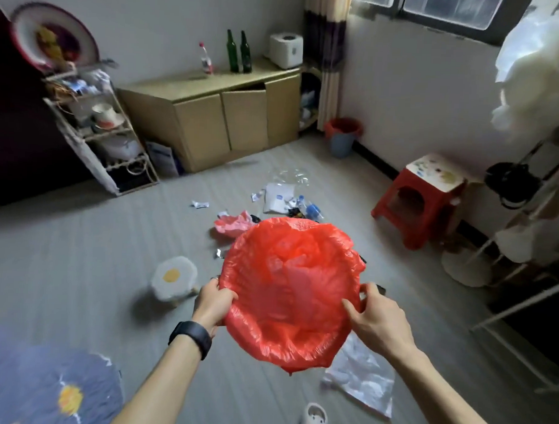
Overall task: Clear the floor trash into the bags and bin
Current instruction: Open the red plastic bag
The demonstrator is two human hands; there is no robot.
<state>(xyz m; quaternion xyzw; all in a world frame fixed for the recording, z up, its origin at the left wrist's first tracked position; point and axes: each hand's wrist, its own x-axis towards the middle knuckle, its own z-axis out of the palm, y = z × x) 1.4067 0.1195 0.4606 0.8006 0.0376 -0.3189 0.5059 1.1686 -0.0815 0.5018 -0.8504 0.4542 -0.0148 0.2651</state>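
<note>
Currently left hand and right hand pinch the bag by its rim — limp, light, I judge; the rim is the hold.

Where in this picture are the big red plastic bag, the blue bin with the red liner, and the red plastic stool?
Big red plastic bag [291, 285], head view: its open inside.
Blue bin with red liner [341, 145], head view: its blue outer wall.
Red plastic stool [440, 201], head view: its red front side.

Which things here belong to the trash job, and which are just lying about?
Job: red bag in left hand and right hand; floor litter; pink bag; lined bin.
Lying about: red stool; green bottles; slipper.
</note>
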